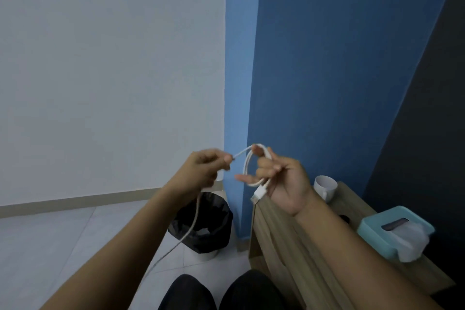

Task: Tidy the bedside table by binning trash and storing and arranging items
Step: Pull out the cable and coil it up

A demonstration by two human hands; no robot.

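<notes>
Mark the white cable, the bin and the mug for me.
white cable (247, 168): head view, on the coil looped around the right hand's fingers.
bin (201, 224): head view, on its black liner, on the floor.
mug (324, 185): head view, on its white outer wall, on the bedside table.

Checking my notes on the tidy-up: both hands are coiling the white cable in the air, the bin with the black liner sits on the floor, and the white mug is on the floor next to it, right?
Not quite. The head view shows the white mug standing on the wooden bedside table, not the floor. The rest holds: the left hand and right hand coil the white cable, and the bin sits on the floor.
</notes>
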